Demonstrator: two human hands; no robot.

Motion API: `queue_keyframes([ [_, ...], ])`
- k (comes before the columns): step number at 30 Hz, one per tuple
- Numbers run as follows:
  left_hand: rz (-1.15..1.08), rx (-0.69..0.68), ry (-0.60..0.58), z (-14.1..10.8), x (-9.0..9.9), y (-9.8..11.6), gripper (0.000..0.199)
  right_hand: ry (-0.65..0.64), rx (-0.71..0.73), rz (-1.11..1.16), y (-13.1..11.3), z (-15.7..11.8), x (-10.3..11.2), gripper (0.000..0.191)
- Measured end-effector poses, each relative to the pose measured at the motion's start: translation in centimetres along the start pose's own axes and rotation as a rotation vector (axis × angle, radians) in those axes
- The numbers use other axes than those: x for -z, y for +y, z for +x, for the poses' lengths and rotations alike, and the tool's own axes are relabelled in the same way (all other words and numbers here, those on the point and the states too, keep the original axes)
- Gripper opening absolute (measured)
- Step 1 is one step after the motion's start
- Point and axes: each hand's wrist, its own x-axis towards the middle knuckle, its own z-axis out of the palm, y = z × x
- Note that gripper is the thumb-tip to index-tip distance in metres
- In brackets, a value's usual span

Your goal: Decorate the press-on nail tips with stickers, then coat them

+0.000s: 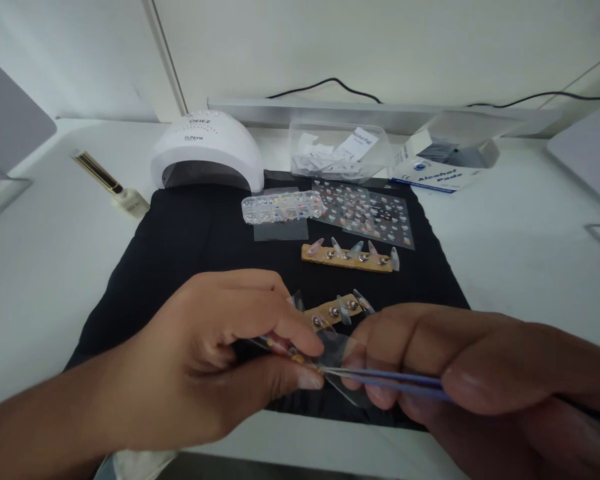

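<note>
We've got the left hand (230,323) pinching a thin, glossy clear film (337,347) between thumb and forefinger, orange motifs showing by the thumb. Film sits in front of us, above the black cloth (180,253). Our right hand (460,340) has slim blue metal tweezers (395,380) clamped in its fingers, pointed tips at the left fingertips; can't tell if they grip anything. Just beyond: a flat tan strip (325,313) with round shiny studs and pointed translucent nail tips (345,312). Farther back, a ridged clear plastic tray (280,207).
</note>
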Motion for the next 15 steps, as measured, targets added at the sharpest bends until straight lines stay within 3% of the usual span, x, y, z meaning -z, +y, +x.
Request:
queue_keyframes([
  [15, 0.045, -0.064, 0.047, 0.24, 0.01, -0.19, 0.008, 0.088, -0.018, 0.037, 0.59, -0.95, 0.09, 0.027],
])
